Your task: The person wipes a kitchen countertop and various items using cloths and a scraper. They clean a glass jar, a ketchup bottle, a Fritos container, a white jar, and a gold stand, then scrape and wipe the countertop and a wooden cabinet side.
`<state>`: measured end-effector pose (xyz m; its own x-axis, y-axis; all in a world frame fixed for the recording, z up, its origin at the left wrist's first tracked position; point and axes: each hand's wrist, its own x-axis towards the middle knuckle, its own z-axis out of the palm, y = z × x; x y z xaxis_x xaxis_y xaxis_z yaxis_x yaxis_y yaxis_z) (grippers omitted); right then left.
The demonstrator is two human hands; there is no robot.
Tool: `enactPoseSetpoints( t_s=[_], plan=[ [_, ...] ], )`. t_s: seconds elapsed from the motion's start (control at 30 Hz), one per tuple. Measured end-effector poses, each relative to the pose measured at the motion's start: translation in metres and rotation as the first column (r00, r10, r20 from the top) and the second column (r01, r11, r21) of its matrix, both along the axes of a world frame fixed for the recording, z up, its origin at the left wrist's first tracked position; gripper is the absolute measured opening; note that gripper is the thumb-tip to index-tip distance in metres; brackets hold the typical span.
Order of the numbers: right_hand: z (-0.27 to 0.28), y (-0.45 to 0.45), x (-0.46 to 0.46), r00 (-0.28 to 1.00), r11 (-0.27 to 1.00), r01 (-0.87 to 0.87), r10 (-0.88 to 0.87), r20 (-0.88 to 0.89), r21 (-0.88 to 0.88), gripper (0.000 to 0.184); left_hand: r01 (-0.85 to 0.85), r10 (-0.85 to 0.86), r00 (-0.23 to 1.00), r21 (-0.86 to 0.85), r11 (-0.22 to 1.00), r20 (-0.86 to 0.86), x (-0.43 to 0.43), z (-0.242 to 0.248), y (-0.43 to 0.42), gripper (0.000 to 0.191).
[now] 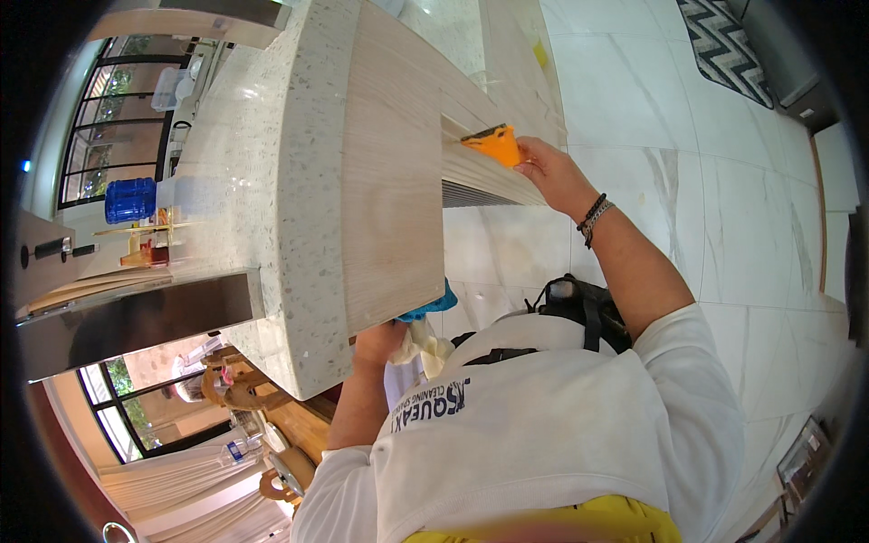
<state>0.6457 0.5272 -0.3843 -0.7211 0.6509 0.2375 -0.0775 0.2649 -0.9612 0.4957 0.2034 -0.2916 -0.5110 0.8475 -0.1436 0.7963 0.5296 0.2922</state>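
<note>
My right hand (551, 170) grips an orange plastic hand tool (499, 146) with a dark edge; its exact kind is unclear. The tool is held at a recess (468, 136) in a pale wood-look cabinet panel (394, 170), and I cannot tell whether it touches. By the panel's near corner, my left hand (380, 345) is closed around bunched cloth. A blue cloth (433, 305) shows at the corner and a cream cloth (426, 347) hangs beside it. The left fingers are mostly hidden.
Speckled stone countertop (305, 170) tops the cabinet, holding a blue container (130, 200) and bottles (146, 254). A slatted vent (475, 195) lies below the recess. White marble-look tiles (631, 224) cover the floor. A black pouch (577, 302) hangs at my waist. A wooden table (295, 431) stands left.
</note>
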Motion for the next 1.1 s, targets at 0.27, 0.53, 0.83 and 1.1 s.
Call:
enactPoseSetpoints(
  t_s=[0.27, 0.53, 0.83, 1.1],
  plan=[
    [0.004, 0.002, 0.005, 0.994, 0.998, -0.025, 0.031, 0.106, -0.061, 0.034, 0.007, -0.007, 1.000, -0.010, 1.000, 0.006, -0.001, -0.002, 0.003, 0.038],
    [0.010, 0.000, 0.005, 0.993, 1.000, 0.014, -0.012, 0.119, -0.014, 0.031, 0.001, -0.001, 1.000, 0.021, 1.000, 0.021, -0.002, -0.005, 0.004, 0.034],
    [0.015, 0.004, 0.007, 0.990, 0.999, 0.000, -0.005, 0.142, 0.038, 0.029, 0.010, -0.009, 0.999, 0.040, 0.999, -0.039, 0.000, -0.005, 0.004, 0.035],
    [0.015, 0.006, 0.008, 0.978, 0.998, -0.028, 0.039, 0.205, -0.056, 0.029, 0.027, -0.027, 1.000, 0.011, 1.000, 0.009, -0.002, 0.000, 0.008, 0.037]
  ],
)
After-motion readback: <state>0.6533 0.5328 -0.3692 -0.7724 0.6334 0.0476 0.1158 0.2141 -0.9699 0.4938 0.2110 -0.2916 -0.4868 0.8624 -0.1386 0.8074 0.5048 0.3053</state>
